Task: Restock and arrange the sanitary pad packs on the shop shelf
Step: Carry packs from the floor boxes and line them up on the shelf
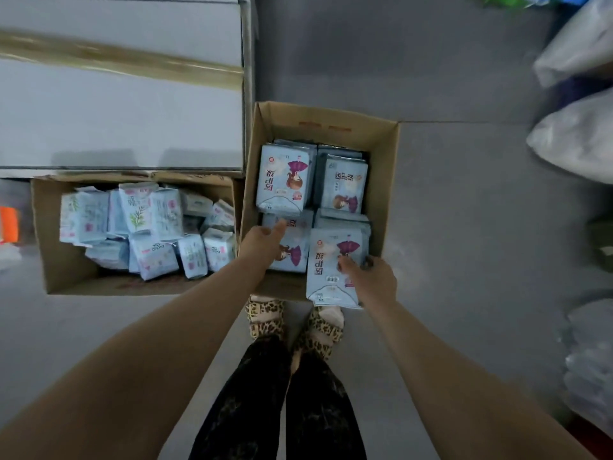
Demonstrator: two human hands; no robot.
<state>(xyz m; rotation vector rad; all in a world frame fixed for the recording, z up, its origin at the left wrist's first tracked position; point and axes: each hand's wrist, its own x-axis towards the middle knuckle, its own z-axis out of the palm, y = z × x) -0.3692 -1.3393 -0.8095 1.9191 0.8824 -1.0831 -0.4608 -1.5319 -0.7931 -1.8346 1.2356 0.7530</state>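
An open cardboard box [384, 167] on the floor holds stacks of pale blue sanitary pad packs [285, 179] printed with a purple umbrella figure. My right hand [371, 280] grips one of these packs [331, 270] by its right edge, lifted over the box's near rim. My left hand [263, 242] reaches into the box with fingers stretched toward the near-left stack [292, 250]; whether it touches is unclear. A second box [56, 270] to the left holds several smaller jumbled pad packs [149, 224].
A white shelf unit [122, 111] with a metal edge stands at the far left, above the left box. White plastic bags [577, 137] pile along the right side. My feet in leopard-print slippers [295, 322] stand just before the boxes. Grey floor [464, 227] surrounds everything.
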